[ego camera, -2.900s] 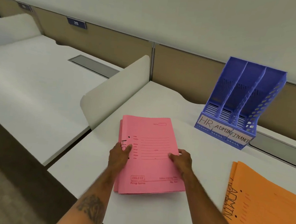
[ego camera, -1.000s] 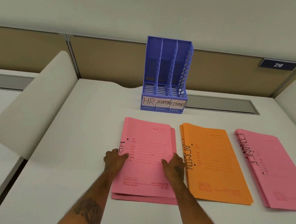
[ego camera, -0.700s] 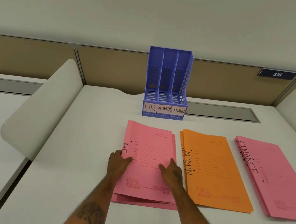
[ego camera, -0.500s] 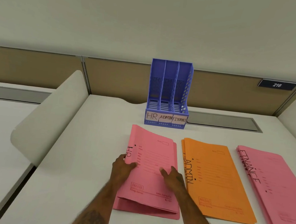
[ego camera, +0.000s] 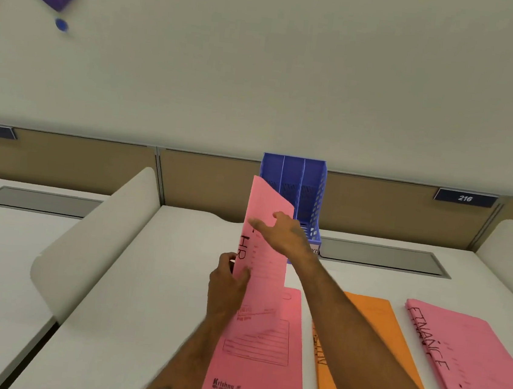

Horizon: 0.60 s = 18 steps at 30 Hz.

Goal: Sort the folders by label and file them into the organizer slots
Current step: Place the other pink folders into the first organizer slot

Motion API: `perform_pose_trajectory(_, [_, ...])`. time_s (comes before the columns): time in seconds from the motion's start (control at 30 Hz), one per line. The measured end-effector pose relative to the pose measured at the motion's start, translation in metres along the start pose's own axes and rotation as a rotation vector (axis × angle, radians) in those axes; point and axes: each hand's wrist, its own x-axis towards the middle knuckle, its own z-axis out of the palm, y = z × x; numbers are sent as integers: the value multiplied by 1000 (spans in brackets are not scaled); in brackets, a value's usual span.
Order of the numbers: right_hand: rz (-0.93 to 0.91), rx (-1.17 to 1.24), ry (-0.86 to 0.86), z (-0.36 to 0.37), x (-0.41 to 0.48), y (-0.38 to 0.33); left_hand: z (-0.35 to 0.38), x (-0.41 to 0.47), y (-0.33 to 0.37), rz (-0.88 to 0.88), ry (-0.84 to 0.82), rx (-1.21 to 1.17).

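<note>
The HR folder (ego camera: 262, 252) — pink, marked "HR" down its left edge — stands raised and nearly upright in front of the blue organizer (ego camera: 307, 196), hiding its left slot. A second pink folder (ego camera: 263, 353) lies flat on the desk below it. To the right lie the orange folder (ego camera: 370, 330) and the pink FINANCE folder (ego camera: 466, 359) — both flat

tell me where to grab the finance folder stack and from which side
Take the FINANCE folder stack by its long left edge, the spine side carrying the label, coming in from the left over the bare desk strip beside the orange ADMIN folders. It lies flat, so slide fingers under that edge and pinch; the gap probably gives room.
</note>
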Motion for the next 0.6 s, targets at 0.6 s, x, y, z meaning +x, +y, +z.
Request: perform_pose_trajectory(0.6, [-54, -64, 456, -52, 27, -57, 30, 19, 34, 342, 75, 79])
